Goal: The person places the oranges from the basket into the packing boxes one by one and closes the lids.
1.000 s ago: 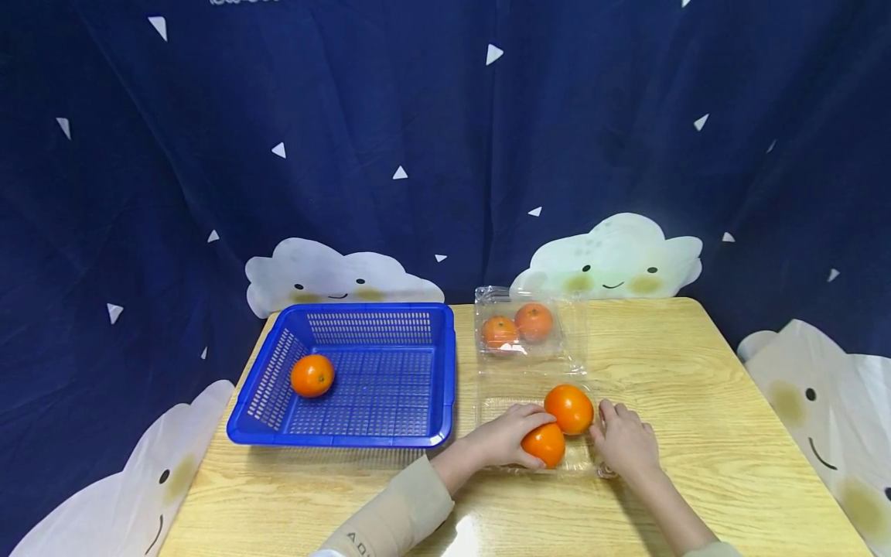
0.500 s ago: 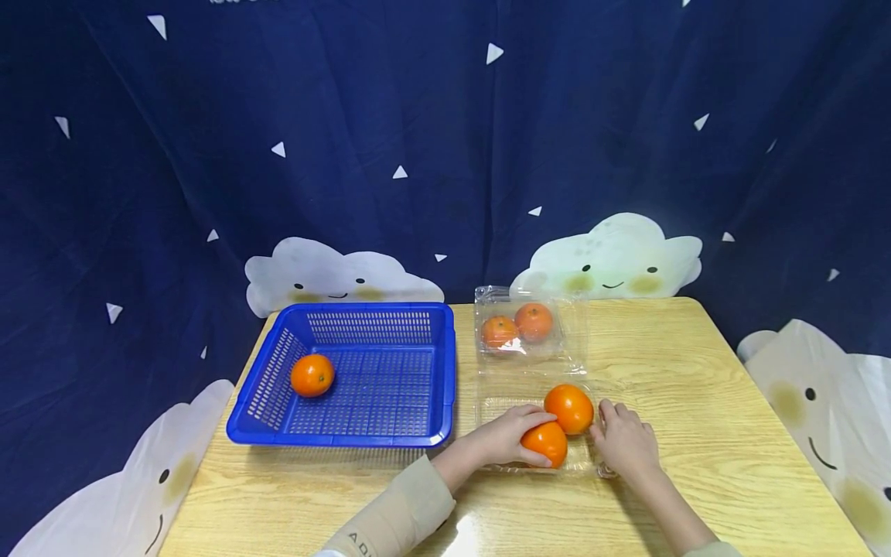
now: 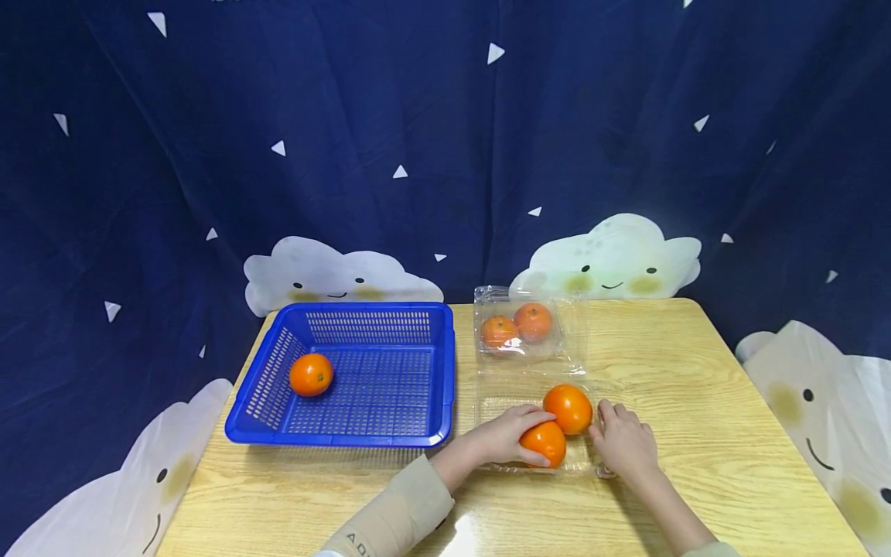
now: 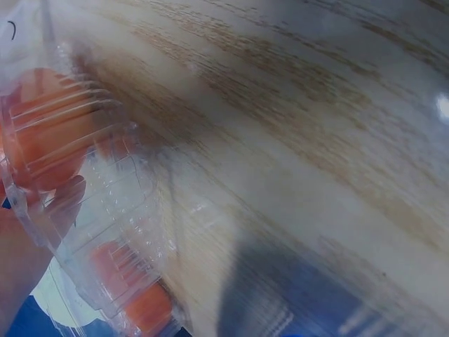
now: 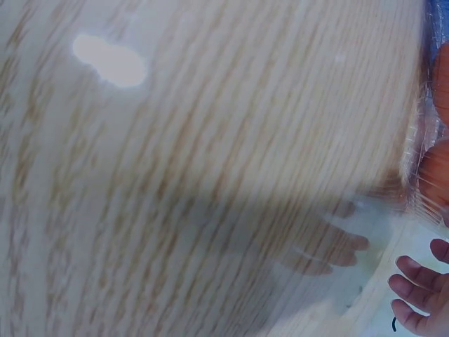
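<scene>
My left hand grips an orange low in a clear plastic clamshell box; thumb and fingers lie on either side of it. Directly behind and to the right, a second orange sits in the same tray. At the box's right side is my right hand, fingers loosely bent and thumb by the plastic edge; whether it touches is hard to tell. The right wrist view shows those fingers spread, holding nothing. Through clear plastic, the left wrist view catches an orange against my hand.
A blue plastic basket stands on the left of the wooden table, one orange inside. Behind the tray, two more oranges show through the clear plastic. A dark blue curtain hangs beyond the table's far edge.
My left thumb and fingers have shifted slightly over the gripped orange, which has turned or moved a little. The right hand stays where it was.
</scene>
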Available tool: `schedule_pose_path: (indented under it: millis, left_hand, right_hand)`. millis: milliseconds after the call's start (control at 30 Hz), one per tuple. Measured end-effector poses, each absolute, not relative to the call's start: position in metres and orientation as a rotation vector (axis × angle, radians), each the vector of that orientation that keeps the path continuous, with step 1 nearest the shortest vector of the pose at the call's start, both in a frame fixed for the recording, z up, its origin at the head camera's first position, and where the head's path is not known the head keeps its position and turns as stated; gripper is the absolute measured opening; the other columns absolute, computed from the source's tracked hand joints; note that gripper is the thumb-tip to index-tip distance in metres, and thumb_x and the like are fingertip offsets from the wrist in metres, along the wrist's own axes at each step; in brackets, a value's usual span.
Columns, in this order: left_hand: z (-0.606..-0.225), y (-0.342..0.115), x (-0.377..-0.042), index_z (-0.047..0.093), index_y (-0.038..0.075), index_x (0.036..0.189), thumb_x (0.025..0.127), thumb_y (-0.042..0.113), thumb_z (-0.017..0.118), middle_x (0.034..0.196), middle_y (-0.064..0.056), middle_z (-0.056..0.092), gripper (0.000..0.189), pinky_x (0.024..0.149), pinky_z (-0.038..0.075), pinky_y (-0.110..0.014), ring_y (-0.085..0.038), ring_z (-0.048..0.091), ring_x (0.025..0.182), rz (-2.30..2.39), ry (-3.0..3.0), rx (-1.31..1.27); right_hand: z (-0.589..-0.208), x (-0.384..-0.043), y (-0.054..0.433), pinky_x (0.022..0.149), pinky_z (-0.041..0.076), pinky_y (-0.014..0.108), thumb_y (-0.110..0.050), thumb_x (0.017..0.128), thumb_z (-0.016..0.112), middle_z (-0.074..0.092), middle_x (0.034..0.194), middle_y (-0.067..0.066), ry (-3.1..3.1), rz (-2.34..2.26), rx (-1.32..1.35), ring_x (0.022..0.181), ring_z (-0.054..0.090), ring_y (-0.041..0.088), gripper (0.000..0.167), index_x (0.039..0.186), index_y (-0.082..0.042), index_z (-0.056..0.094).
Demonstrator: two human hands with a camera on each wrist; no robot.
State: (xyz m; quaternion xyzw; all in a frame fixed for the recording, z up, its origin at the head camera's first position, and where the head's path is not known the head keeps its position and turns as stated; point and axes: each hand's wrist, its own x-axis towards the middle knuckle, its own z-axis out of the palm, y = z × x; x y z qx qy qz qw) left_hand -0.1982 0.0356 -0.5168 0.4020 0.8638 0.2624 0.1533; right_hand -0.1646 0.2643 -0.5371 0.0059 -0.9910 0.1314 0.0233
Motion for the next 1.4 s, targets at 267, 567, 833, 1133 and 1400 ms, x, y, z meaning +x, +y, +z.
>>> schedule_pose_path:
  millis: [267,567,833,1133,1400]
  left_hand:
    - [-0.515,0.033,-0.198,0.043,0.018,0.135,0.078,0.041,0.068,0.133,-0.004,0.043,0.067,0.095,0.038,-0.026,-0.015,0.043,0.118,0.734,2.491,1.187]
    - [-0.513,0.03,-0.199,0.04,0.02,0.138,0.082,0.042,0.063,0.137,-0.005,0.04,0.064,0.099,0.036,-0.028,-0.017,0.041,0.122,0.71,2.507,1.171]
    - [-0.504,0.025,-0.197,0.041,0.02,0.137,0.089,0.045,0.051,0.136,-0.006,0.043,0.055,0.101,0.035,-0.031,-0.02,0.041,0.124,0.609,2.648,1.267]
    - [-0.495,0.013,-0.201,0.052,0.018,0.127,0.091,0.041,0.046,0.127,-0.002,0.051,0.043,0.102,0.034,-0.037,-0.018,0.046,0.118,0.146,3.036,1.543]
    - [-0.491,-0.005,-0.208,0.055,0.02,0.122,0.088,0.038,0.051,0.124,0.0,0.054,0.039,0.101,0.035,-0.04,-0.019,0.047,0.116,0.085,3.205,1.478]
  right_hand:
    - [-0.539,-0.165,0.265,0.056,0.039,0.041,-0.024,0.084,0.055,0.052,0.085,0.01,-3.064,0.407,0.019,0.076,0.051,0.03,0.019,0.091,-0.008,0.049]
    - [-0.54,-0.166,0.266,0.058,0.041,0.044,-0.025,0.084,0.055,0.053,0.086,0.011,-3.058,0.404,0.027,0.077,0.052,0.031,0.021,0.093,-0.007,0.05]
    - [-0.539,-0.165,0.266,0.057,0.039,0.042,-0.025,0.084,0.055,0.052,0.084,0.01,-3.064,0.407,0.025,0.075,0.051,0.029,0.02,0.092,-0.008,0.049]
    - [-0.54,-0.166,0.265,0.059,0.041,0.045,-0.025,0.084,0.055,0.053,0.088,0.013,-3.054,0.409,0.027,0.079,0.052,0.032,0.02,0.093,-0.007,0.05]
    - [-0.541,-0.166,0.266,0.06,0.04,0.046,-0.025,0.085,0.053,0.055,0.094,0.015,-3.055,0.424,0.013,0.083,0.053,0.033,0.02,0.094,-0.007,0.05]
